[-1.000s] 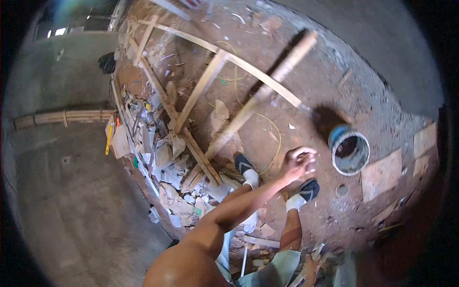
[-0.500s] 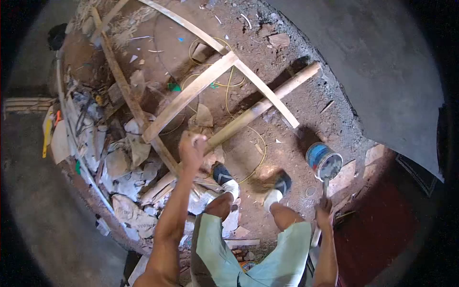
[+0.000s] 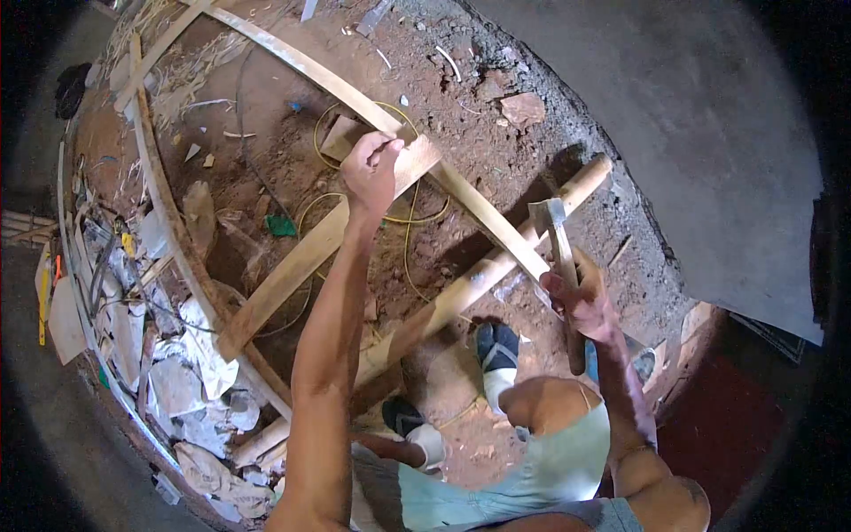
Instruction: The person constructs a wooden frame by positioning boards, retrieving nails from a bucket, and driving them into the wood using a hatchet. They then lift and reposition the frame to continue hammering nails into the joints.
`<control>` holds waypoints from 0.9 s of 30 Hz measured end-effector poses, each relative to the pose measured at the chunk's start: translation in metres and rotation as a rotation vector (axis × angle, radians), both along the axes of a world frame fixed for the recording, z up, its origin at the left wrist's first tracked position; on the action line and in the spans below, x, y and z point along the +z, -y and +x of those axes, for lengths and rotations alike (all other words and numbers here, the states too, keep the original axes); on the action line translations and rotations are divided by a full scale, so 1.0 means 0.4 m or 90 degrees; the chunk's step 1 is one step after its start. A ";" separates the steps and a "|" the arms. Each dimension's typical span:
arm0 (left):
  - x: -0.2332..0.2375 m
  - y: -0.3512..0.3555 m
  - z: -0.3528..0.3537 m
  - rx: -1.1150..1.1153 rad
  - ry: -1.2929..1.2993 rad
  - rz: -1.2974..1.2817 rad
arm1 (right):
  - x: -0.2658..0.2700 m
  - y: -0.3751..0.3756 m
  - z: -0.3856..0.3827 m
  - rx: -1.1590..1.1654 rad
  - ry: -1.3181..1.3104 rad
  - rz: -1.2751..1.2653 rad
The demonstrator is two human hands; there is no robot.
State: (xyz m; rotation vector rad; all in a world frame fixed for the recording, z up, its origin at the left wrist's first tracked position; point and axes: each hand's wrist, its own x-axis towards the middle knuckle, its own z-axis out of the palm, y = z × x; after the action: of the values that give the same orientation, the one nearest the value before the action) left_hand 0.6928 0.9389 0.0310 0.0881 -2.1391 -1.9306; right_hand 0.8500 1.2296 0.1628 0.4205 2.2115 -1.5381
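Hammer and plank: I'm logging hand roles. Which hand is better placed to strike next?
Right, probably: the right hand grips the hammer with its head raised, while the left hand is closed on the plank, holding it.

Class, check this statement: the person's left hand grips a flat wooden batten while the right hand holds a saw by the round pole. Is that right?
Not quite. The right hand holds a hammer, not a saw, by the round pole. The left hand does grip the flat wooden batten. The head view shows this.
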 end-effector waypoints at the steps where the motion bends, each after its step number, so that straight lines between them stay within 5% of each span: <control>1: -0.017 -0.013 -0.021 -0.012 -0.005 0.023 | -0.023 -0.012 -0.011 0.064 -0.030 0.017; 6: -0.070 -0.034 -0.043 -0.060 -0.034 -0.036 | -0.111 -0.041 -0.010 0.064 -0.029 -0.035; 8: -0.062 -0.033 -0.031 -0.090 -0.043 -0.038 | -0.106 -0.034 -0.009 -0.051 -0.004 -0.354; 12: -0.060 -0.028 -0.038 -0.104 -0.060 -0.078 | -0.050 0.005 -0.039 -0.098 0.058 -0.454; 14: -0.060 -0.029 -0.039 -0.097 -0.125 -0.163 | -0.050 0.010 -0.056 -0.094 0.081 -0.400; 17: -0.057 -0.030 -0.047 -0.105 -0.154 -0.182 | -0.092 0.024 -0.115 0.148 -0.177 -0.267; 21: -0.061 -0.032 -0.038 -0.090 -0.169 -0.233 | -0.034 0.087 -0.185 0.147 -0.026 -0.148; 22: -0.047 -0.034 -0.039 -0.079 -0.170 -0.254 | -0.067 0.084 -0.208 0.269 -0.131 0.077; 27: -0.054 -0.027 -0.043 -0.085 -0.190 -0.273 | -0.066 0.140 -0.256 0.360 -0.441 0.214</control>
State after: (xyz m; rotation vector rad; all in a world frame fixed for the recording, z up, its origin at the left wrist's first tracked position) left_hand 0.6757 0.9498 0.0093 -0.4053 -2.3348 -1.3935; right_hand 0.7475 1.1737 0.1364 -0.7100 2.7630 -1.0886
